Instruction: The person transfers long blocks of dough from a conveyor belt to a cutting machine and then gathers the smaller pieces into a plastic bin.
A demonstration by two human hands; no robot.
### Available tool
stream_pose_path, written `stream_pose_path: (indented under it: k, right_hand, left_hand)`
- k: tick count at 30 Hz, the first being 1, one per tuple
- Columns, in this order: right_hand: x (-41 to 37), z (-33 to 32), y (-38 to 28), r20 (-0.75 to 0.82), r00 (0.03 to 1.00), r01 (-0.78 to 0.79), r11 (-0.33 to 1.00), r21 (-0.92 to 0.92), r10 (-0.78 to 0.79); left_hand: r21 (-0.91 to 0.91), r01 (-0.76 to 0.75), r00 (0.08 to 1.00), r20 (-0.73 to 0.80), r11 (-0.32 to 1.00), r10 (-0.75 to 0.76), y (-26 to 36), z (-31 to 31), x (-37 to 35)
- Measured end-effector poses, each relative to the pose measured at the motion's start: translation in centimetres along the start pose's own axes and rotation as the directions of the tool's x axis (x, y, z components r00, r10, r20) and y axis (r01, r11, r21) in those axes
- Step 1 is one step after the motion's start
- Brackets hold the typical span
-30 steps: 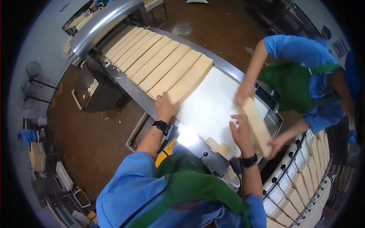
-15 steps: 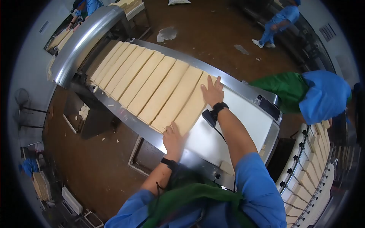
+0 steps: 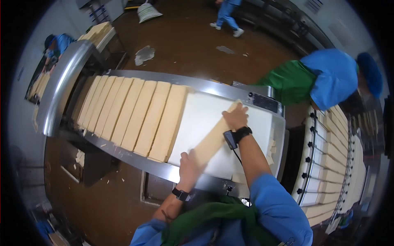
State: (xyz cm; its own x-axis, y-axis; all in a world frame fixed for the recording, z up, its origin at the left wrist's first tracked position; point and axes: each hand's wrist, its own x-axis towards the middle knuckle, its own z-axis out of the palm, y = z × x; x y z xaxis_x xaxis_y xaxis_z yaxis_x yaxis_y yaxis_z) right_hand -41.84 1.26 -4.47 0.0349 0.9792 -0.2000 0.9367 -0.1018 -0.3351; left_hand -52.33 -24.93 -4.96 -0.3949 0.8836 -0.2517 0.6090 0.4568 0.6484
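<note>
Between my two hands is a long pale-yellow slab (image 3: 212, 141), bread- or cake-like, held slantwise over the white belt (image 3: 201, 110). My right hand (image 3: 236, 117) grips its far end, fingers bent over the edge. At the near end my left hand (image 3: 189, 166) is closed round the slab, slightly blurred. To the left, a row of similar slabs (image 3: 131, 115) lies side by side on the same conveyor, with a strip of bare belt between the row and the held slab.
A curved metal hood (image 3: 67, 84) spans the conveyor's far left. Metal rails (image 3: 135, 158) edge the belt. On the right, a second conveyor (image 3: 328, 172) carries more slabs behind a rod with black knobs. A co-worker in blue and green (image 3: 324, 78) stands close at the right; others are farther off.
The end slab has come away from the row and moved right with both my hands, which now grip it instead of resting on it. My view has turned, and a distant person has walked left.
</note>
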Motion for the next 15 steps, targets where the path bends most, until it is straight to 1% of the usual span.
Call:
stream_pose_path:
  k: [1, 2, 4, 5, 6, 7, 8, 9, 10, 11, 12, 13, 14, 15]
  right_hand:
    - [0.0, -1.2, 2.2, -0.017, 0.999, -0.028, 1.0, 0.004, 0.028]
    - [-0.1, -2.6, 4.7, -0.028, 0.995, -0.097, 0.994, 0.046, 0.098]
    - [-0.9, -4.6, 9.2, -0.07, 0.969, -0.229, 0.968, 0.101, 0.237]
    - [-1.3, -4.4, 11.3, -0.114, 0.977, -0.174, 0.983, 0.063, 0.181]
    - [-1.7, -4.6, 13.4, -0.16, 0.978, -0.13, 0.991, 0.017, 0.131]
    - [-2.1, -4.9, 15.2, -0.159, 0.968, -0.178, 0.978, 0.105, 0.193]
    - [-2.8, -5.5, 17.0, -0.156, 0.955, -0.221, 0.955, 0.197, 0.253]
    - [-3.9, -6.6, 18.5, -0.154, 0.936, -0.256, 0.913, 0.319, 0.317]
    - [-5.2, -8.2, 20.3, -0.152, 0.915, -0.275, 0.856, 0.438, 0.373]
    - [-6.6, -9.5, 22.8, -0.173, 0.88, -0.326, 0.829, 0.455, 0.441]
    - [-8.0, -10.7, 25.1, -0.245, 0.856, -0.284, 0.812, 0.51, 0.454]
    - [-9.3, -11.8, 27.5, -0.314, 0.831, -0.232, 0.799, 0.555, 0.459]
    - [-10.5, -12.7, 30.5, -0.32, 0.806, -0.258, 0.782, 0.567, 0.498]
    - [-11.8, -13.7, 34.2, -0.41, 0.746, -0.255, 0.793, 0.553, 0.525]
  left_hand:
    - [-0.104, -0.121, 0.99, 0.066, 0.987, 0.128, 0.1, 0.5, 0.0]
    - [-0.103, -0.151, 0.983, 0.088, 0.983, 0.161, 0.7, 1.4, -0.2]
    - [-0.053, -0.096, 0.942, 0.318, 0.994, 0.108, 3.7, 2.1, -1.0]
    - [-0.052, -0.154, 0.916, 0.367, 0.987, 0.162, 4.6, 3.4, -1.1]
    - [0.0, -0.169, 0.946, 0.282, 0.986, 0.162, 5.0, 5.1, -0.9]
    - [0.044, -0.184, 0.965, 0.196, 0.982, 0.172, 5.7, 6.4, -0.7]
    - [0.05, -0.18, 0.97, 0.174, 0.982, 0.169, 6.9, 7.0, -0.8]
    - [0.077, -0.278, 0.955, 0.131, 0.958, 0.266, 7.0, 8.0, -0.8]
    - [0.049, -0.28, 0.954, 0.127, 0.959, 0.272, 8.5, 8.3, -1.2]
    - [0.011, -0.301, 0.95, 0.095, 0.954, 0.299, 10.0, 8.6, -1.9]
    - [0.01, -0.347, 0.928, 0.145, 0.938, 0.342, 11.8, 9.0, -2.5]
    - [-0.031, -0.409, 0.902, 0.138, 0.912, 0.409, 13.7, 9.4, -3.2]
    - [-0.073, -0.462, 0.876, 0.119, 0.884, 0.467, 15.5, 10.0, -3.9]
    - [-0.124, -0.501, 0.848, 0.13, 0.857, 0.514, 17.7, 10.8, -4.7]
